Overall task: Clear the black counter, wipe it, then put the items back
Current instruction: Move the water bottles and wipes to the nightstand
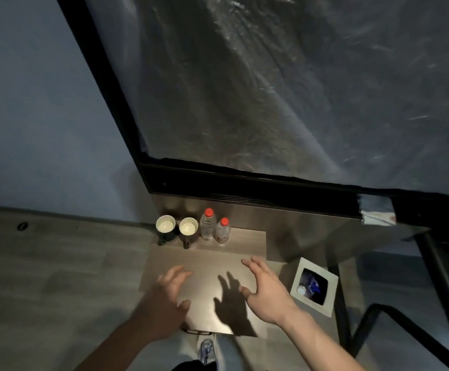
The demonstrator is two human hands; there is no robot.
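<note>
Two mugs [165,226] [188,227] and two bottles [208,224] [223,230] upright along counter [244,245] back edge, beyond both hands; left hand [170,294] nearer mugs, right hand [264,286] nearer bottles, fingers spread, gripping nothing.

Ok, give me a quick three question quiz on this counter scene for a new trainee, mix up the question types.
1. True or false: both hands are holding a cloth.
2. How many red-capped bottles stand at the back of the counter?
3. Multiple choice: the two mugs stand (A) left of the bottles, (B) right of the bottles, (C) in the waste bin.

Key
1. False: the left hand and right hand hover with fingers spread, holding nothing.
2. Two: a taller bottle and a shorter bottle.
3. A: the left mug and right mug sit left of the bottles; the waste bin is off to the right.
</note>
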